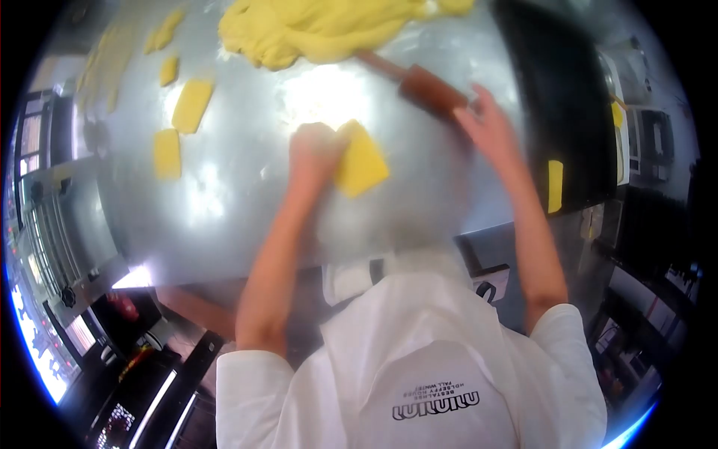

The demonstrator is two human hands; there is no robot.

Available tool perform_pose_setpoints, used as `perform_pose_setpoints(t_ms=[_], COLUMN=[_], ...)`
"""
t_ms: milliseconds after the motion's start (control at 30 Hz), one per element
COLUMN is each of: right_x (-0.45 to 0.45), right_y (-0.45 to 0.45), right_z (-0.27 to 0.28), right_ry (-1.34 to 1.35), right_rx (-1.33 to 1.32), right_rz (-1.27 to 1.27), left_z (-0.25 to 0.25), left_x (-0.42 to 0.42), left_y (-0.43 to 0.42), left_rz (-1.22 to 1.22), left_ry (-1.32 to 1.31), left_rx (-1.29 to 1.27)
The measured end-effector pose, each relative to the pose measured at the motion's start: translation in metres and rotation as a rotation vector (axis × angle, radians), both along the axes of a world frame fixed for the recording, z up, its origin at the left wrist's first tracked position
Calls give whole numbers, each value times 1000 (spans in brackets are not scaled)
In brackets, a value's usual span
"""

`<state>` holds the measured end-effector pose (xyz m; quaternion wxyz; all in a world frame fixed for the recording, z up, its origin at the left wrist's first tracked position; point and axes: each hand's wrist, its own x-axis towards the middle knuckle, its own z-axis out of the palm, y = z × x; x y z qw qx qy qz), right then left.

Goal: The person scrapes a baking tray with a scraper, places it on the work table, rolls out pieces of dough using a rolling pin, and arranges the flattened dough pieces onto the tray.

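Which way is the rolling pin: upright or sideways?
Sideways: the rolling pin shows lengthwise, the right hand at its near end.

Dough mass (321, 30) is showing bright yel., edges going a bit deeper in the shade. Flat dough pc (363, 161) in the mid. is matching it, plain yel. On the L, lg. slab (192, 106) and shorter slab (167, 153) are looking the same yel.; sm. lump (169, 70) is going a tad darker. Rolling pin (430, 88) is standing out reddish-brn. Metal tabletop (247, 194) is gleaming silver-gry. w/ blurry wht. glare patches. On the R, blk. surface (550, 90) is looking v. dk., yel. strip (554, 185) showing bright against it. Shirt (277, 404) is looking off-wht., lettering (435, 405) showing blk. outlines + smaller dk. text rows. Far L, machine (52, 232) is looking gry., its knob (67, 297) blk.
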<state>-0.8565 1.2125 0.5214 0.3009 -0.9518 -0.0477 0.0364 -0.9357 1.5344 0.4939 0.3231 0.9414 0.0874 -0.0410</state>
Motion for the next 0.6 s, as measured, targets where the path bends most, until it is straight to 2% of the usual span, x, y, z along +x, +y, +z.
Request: perform_pose_setpoints(t_ms=[67,100,133,167,200,233,300,400,500,600], right_x=[-27,-42,-59,-78,-93,-102,-108,-117,-123,-117], right_y=[-4,-5,-6,-2,7,13,13,-12,-52,-104], right_z=[10,17,18,21,31,38,47,61,65,57], right_ry=[67,90,282,463,674,875,1092,1000,672,535], right_rx=[169,249,500,753,935,1128,1451,1752,1615,1744], right_rz=[-47,-81,-93,-103,-247,-385,-498,-571,-653,-677], left_z=[14,21,31,52,73,83,97,96,98,113], left_x=[-22,-30,-37,-41,-42,-41,-40,-38,-31,-13], left_y=[-12,-21,-33,-50,-69,-92,-129,-179,-226,-261], left_rz=[96,38,-25,-31,-37,-126,-289,-504,-653,-653], left_ry=[-15,-104,-194,-118,-42,-118,-271,-287,-455,-500], left_rx=[-304,-296,-298,-309,-318,-285,-222,-122,-177,-295])
